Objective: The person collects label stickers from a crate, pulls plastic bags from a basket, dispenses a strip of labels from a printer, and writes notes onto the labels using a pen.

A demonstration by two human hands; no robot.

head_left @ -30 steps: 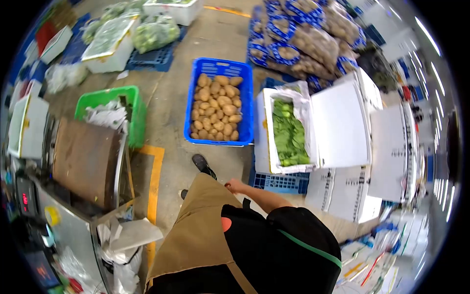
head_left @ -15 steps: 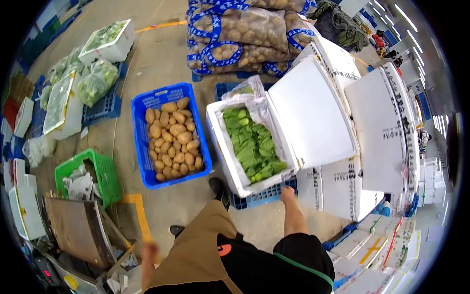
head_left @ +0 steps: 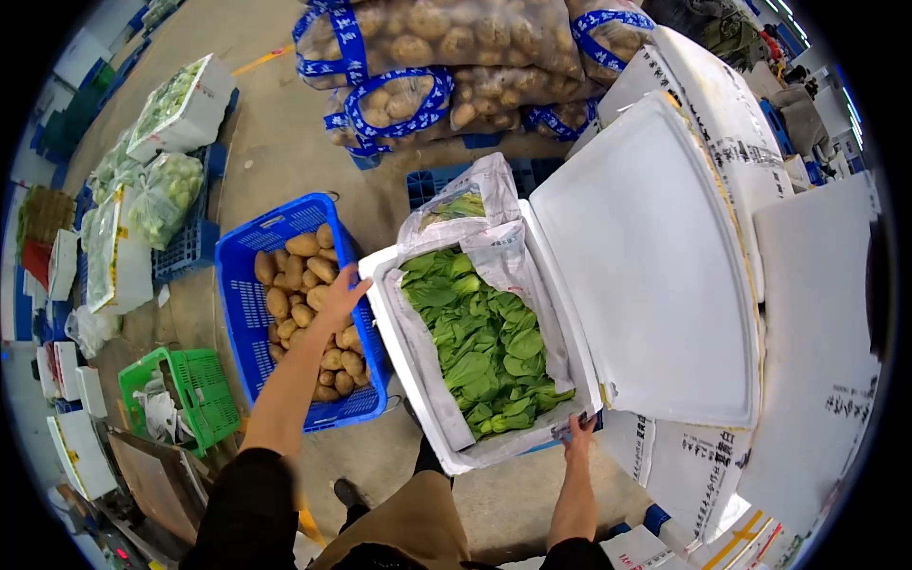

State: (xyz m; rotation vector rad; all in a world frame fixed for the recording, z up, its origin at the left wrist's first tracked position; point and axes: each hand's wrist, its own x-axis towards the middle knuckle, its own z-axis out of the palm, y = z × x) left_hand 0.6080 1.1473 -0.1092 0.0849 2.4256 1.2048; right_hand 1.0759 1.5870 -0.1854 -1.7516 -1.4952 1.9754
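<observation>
A white foam box [head_left: 432, 418] lined with paper stands in front of me, filled with leafy green vegetables [head_left: 484, 342]. My left hand [head_left: 344, 296] is closed around its left rim, over the potatoes' side. At the near right corner, the fingers of my right hand [head_left: 576, 435] are curled on the box edge. Printed paper [head_left: 465, 204] sticks up at the far end of the box. Just left of it is a blue crate [head_left: 242, 313] of potatoes [head_left: 304, 275], partly hidden by my left forearm.
Mesh sacks of potatoes [head_left: 427, 38] are piled at the back. A large foam lid [head_left: 655, 266] leans beside stacked foam boxes [head_left: 817, 323] on the right. A green crate [head_left: 204, 389] and bagged vegetables [head_left: 166, 195] are at left.
My left hand has come up from low at the left onto the box's left rim. My right hand has closed on the near right corner. The view has moved closer to the box.
</observation>
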